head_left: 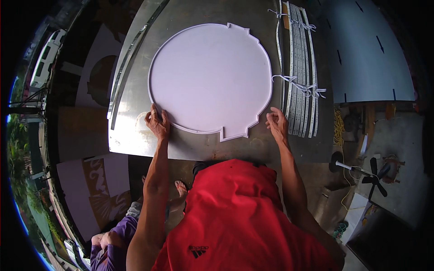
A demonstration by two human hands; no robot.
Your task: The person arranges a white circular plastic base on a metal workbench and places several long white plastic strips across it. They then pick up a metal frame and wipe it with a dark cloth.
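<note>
A large white panel [210, 77], round with stepped tabs at its upper right and lower right, lies flat on the metal table [190, 149]. A thin raised rim runs around its edge. At the panel's lower left edge, my left hand [158, 123] has its bent fingers closed on the rim. My right hand [277, 125] hovers just off the panel's lower right edge, fingers apart and loosely curved, holding nothing. Close to it on the right lies a bundle of long pale strips [300, 72], tied with white cords.
A long metal strip [131, 54] lies along the table's left side. To the right is a pale blue sheet [370, 49]. Lower right hold a black-bladed fan [374, 177] and yellow cord [339, 128]. A person in purple [118, 239] sits at lower left.
</note>
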